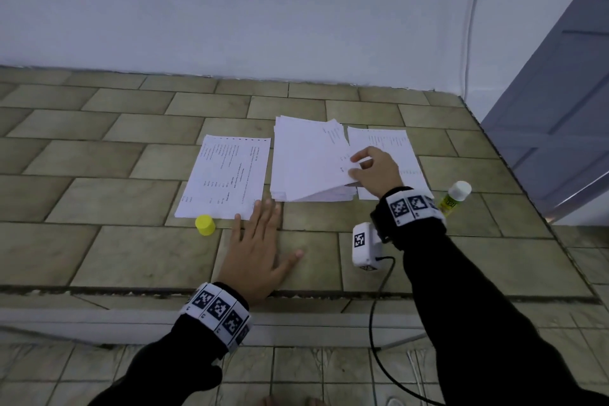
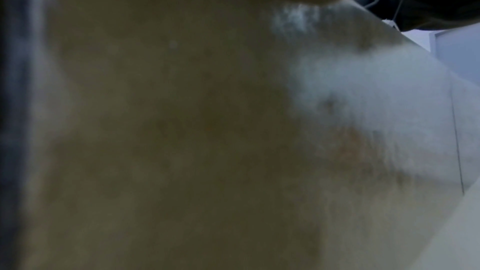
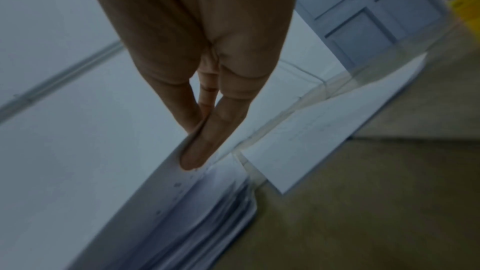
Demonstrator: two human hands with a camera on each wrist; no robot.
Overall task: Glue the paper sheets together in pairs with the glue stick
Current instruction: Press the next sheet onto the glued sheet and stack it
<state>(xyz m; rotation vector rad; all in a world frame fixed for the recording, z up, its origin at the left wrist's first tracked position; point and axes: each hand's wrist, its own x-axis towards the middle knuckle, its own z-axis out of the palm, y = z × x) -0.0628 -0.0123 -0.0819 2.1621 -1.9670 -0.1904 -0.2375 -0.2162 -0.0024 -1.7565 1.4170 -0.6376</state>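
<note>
Tiles of olive-beige stone form the work surface (image 1: 99, 158), and going from its left side across, the first thing is a single white printed paper sheet (image 1: 224, 175) lying flat, apparently set out to receive glue. Just below its near edge stands a small yellow plastic cap (image 1: 205, 224), presumably pulled off the glue stick and parked where it cannot roll into the paper. Beside it the left hand (image 1: 260, 247) lies flat on the tiles, fingers straight and spread, holding nothing; its fingertips reach the sheet's near right corner, though I cannot tell whether they press it, likely to keep it from sliding. The left wrist view is a blur of tile and tells nothing more.

Next comes a thick, slightly fanned stack of white paper sheets (image 1: 309, 161). The right hand (image 1: 375, 168) pinches the raised right edge of the top sheet between thumb and fingers; the right wrist view shows a fingertip (image 3: 194, 159) under that curled edge, peeling one sheet free of the stack below. I judge this is the pick-up of the partner sheet.

Farther right lies another flat printed white sheet (image 1: 389, 145), partly under the hand. Last, beyond the wrist, the yellow-labelled glue stick with a white end (image 1: 456, 196) lies untouched, within reach.
</note>
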